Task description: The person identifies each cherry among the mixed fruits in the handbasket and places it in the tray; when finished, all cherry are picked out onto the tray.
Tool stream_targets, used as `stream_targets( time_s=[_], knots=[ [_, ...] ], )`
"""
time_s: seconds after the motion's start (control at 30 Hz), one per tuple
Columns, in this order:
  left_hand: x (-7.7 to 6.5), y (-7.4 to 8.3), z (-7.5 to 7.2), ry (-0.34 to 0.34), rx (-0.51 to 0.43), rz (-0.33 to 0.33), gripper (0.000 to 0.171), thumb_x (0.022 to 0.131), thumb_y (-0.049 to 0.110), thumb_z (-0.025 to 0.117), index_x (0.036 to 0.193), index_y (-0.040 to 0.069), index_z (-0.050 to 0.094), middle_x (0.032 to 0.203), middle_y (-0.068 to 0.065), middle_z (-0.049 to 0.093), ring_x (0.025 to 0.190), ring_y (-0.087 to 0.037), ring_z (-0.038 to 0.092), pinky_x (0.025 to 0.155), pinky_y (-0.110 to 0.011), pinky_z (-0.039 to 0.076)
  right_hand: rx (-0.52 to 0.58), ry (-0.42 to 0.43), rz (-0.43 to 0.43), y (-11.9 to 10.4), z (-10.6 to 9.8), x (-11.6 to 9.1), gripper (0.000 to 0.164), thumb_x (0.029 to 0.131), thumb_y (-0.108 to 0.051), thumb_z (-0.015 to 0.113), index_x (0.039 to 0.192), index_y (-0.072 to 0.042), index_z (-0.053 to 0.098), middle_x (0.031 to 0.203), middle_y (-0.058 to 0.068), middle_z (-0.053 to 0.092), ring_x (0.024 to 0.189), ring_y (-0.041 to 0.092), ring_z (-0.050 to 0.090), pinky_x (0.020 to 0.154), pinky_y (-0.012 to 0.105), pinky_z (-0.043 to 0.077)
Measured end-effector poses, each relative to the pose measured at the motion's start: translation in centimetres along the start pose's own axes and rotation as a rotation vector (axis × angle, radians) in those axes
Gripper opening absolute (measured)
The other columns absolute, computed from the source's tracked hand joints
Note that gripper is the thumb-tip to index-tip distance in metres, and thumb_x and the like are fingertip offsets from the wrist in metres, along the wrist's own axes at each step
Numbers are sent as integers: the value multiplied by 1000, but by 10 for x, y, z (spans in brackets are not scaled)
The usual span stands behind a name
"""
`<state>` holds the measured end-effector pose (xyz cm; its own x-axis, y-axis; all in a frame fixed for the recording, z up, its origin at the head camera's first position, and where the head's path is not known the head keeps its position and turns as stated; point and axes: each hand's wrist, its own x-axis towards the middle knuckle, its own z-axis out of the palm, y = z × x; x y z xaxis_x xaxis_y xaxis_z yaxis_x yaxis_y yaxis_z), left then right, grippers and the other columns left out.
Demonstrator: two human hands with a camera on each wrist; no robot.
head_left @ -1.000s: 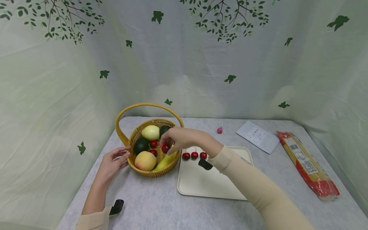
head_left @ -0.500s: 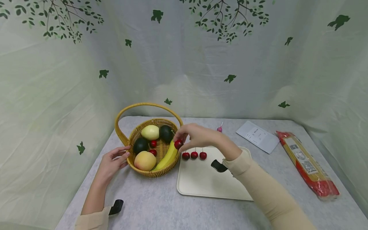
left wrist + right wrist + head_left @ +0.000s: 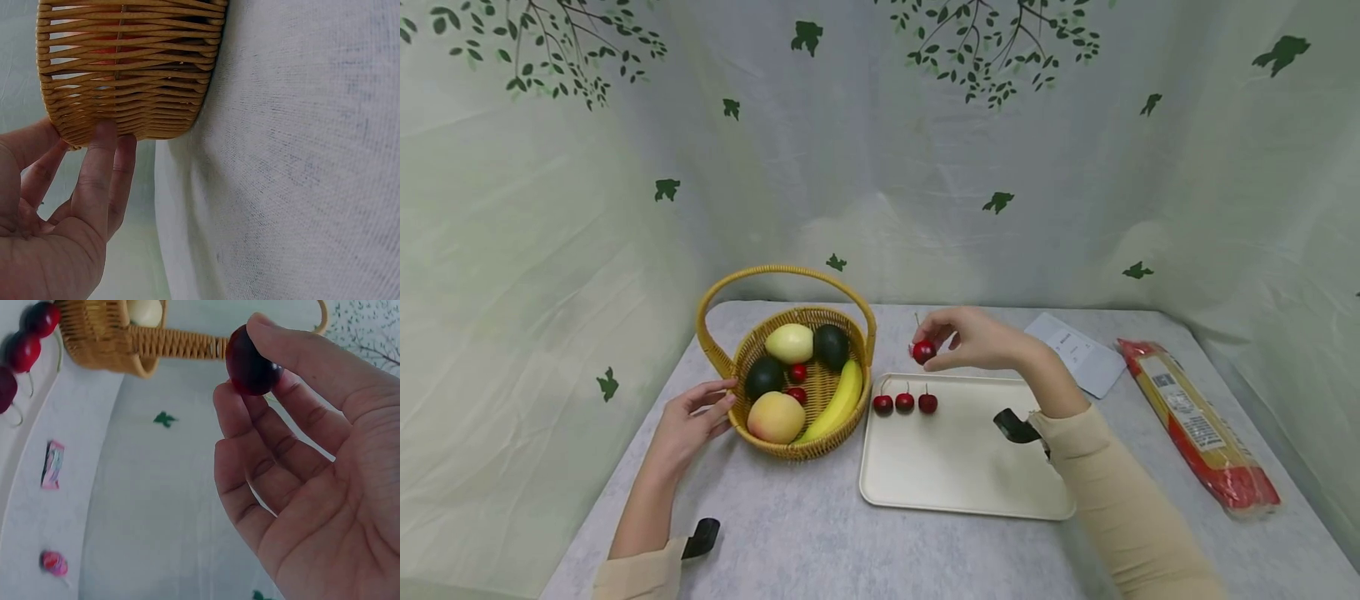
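Observation:
My right hand (image 3: 973, 337) pinches a dark red cherry (image 3: 924, 352) between thumb and fingertips, above the tray's back edge in the head view. The right wrist view shows the same cherry (image 3: 250, 365) up close. Three cherries (image 3: 905, 403) with stems stand in a row at the back left of the cream tray (image 3: 962, 467). My left hand (image 3: 692, 421) touches the outer left side of the wicker basket (image 3: 820, 450), its fingers fairly straight. Inside are a banana (image 3: 838, 407), a peach (image 3: 777, 418), a yellow-green lemon-like fruit (image 3: 790, 343), two dark green fruits (image 3: 764, 378) and two small red fruits (image 3: 798, 372).
A grey-white packet (image 3: 1086, 358) lies behind the tray, partly covered by my right hand. Right of it is a red-and-yellow noodle-like package (image 3: 1195, 425). The right wrist view shows a pink wrapped sweet (image 3: 54, 464) and a lollipop (image 3: 54, 562). The basket's tall handle (image 3: 786, 268) arches upward.
My right hand has lifted the cherry out of the basket and carried it rightward, past the row of cherries. My left hand stays at the basket's side.

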<state>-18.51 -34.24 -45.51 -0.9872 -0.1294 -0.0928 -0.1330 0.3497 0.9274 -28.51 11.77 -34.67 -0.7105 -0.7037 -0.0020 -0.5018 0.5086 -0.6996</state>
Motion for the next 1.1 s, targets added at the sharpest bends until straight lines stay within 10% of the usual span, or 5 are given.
stream_targets(
  time_s=[1.1],
  knots=[
    [3, -2, -1, -11, -9, -38, 53, 107, 29, 69, 153, 5, 57, 123, 5, 62, 102, 5, 67, 86, -21, 64, 130, 109, 221, 111, 54, -29, 30, 87, -16, 91, 111, -7, 74, 100, 5, 69, 90, 18, 60, 81, 24, 52]
  ],
)
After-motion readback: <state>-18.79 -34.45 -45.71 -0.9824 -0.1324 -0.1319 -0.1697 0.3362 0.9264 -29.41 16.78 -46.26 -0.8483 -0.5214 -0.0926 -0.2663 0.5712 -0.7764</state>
